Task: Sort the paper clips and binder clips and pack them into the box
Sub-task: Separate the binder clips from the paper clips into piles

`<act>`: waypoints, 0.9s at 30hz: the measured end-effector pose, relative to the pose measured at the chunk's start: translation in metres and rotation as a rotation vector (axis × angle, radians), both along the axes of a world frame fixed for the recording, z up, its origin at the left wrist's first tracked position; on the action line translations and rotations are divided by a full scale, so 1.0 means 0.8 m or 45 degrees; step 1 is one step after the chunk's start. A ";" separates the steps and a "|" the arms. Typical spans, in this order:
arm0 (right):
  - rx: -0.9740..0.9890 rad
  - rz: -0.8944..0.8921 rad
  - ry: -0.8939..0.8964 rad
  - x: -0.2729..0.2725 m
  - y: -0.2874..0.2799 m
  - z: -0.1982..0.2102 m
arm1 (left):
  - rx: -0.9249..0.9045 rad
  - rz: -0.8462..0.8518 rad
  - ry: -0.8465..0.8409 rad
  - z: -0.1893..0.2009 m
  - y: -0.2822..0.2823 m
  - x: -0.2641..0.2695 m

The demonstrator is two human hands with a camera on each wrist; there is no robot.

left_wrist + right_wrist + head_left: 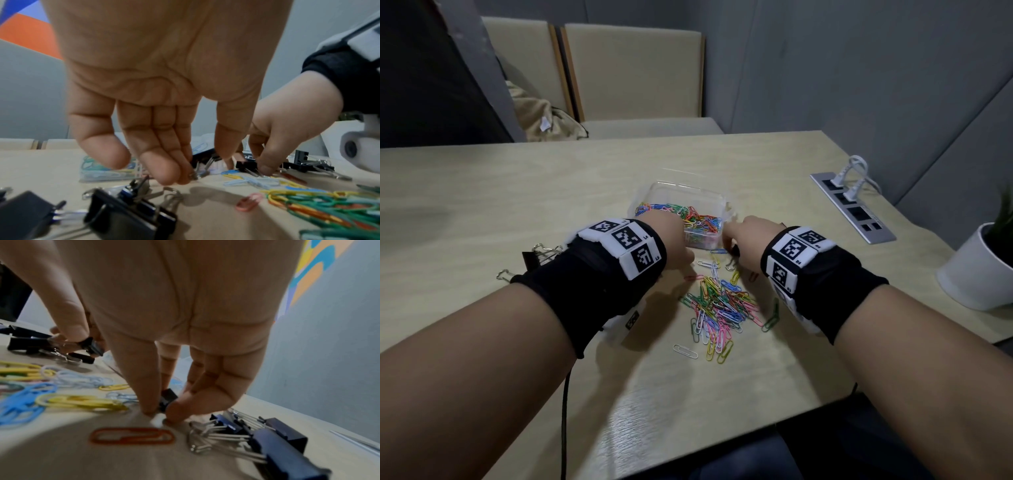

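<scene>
A clear plastic box [654, 192] half full of coloured paper clips stands mid-table. Nearer me lies a loose pile of coloured paper clips [719, 305]. My left hand [205, 170] reaches down just in front of the box and pinches a small black binder clip [202, 162] between thumb and fingers. Beside it, my right hand [162, 413] pinches another small black binder clip [167, 398] against the table. More black binder clips [541, 255] lie left of my left wrist, and a bunch of binder clips [267, 439] lies by my right hand.
An orange paper clip [131, 435] lies loose near my right fingers. A white plant pot [976, 267] stands at the right edge, with a socket strip [852, 209] and its plugs behind it. Two chairs [633, 72] stand beyond the table.
</scene>
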State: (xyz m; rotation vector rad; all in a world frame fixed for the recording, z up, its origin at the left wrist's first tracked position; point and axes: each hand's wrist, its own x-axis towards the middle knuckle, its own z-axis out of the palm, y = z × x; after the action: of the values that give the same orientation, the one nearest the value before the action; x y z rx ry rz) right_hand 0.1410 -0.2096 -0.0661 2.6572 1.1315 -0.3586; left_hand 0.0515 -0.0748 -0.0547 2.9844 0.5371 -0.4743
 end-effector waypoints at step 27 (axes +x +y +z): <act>0.110 -0.030 0.200 -0.057 -0.031 0.031 | -0.099 -0.208 -0.045 -0.007 -0.057 -0.027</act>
State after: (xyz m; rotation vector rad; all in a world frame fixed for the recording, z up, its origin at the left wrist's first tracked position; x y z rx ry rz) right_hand 0.0951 -0.2345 -0.0415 2.7607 1.1866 -0.5431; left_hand 0.0300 -0.1205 -0.0603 2.9686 0.2664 -0.4414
